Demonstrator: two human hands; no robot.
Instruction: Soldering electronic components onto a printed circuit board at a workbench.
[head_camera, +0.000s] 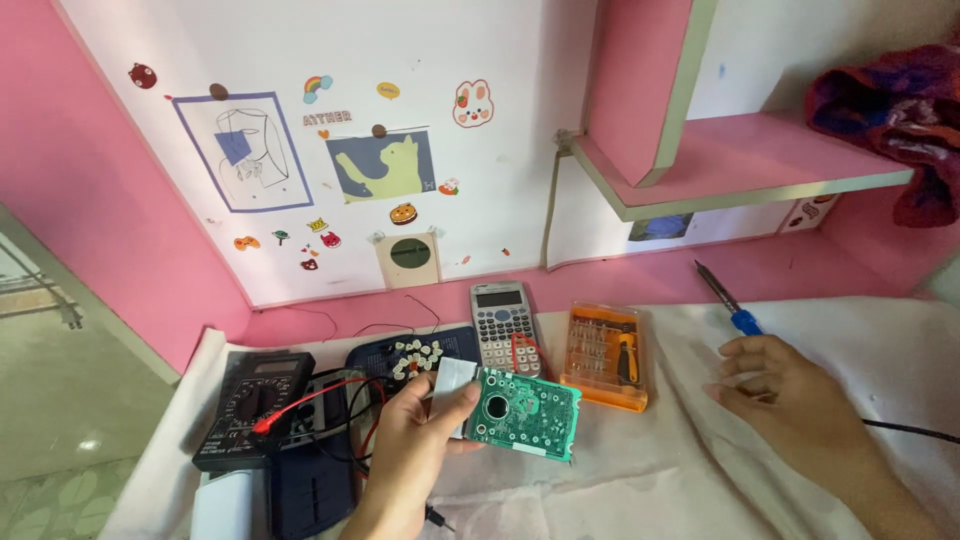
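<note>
Up front, the left hand (415, 440) pinches a green circuit board (525, 412) above the cloth-covered tabletop (660, 460). Just behind it lie a grey calculator (503, 325), an orange screwdriver-bit case (605, 355) and a dark keypad shell (410, 358); a black multimeter (255, 405) with red leads crowds the left. The right hand (790, 405) rests loosely curled and empty near a blue-handled soldering iron (730, 300); bare cloth lies between the hands.

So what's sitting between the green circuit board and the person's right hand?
In the head view, only bare white cloth lies between the circuit board and the right hand.
</note>
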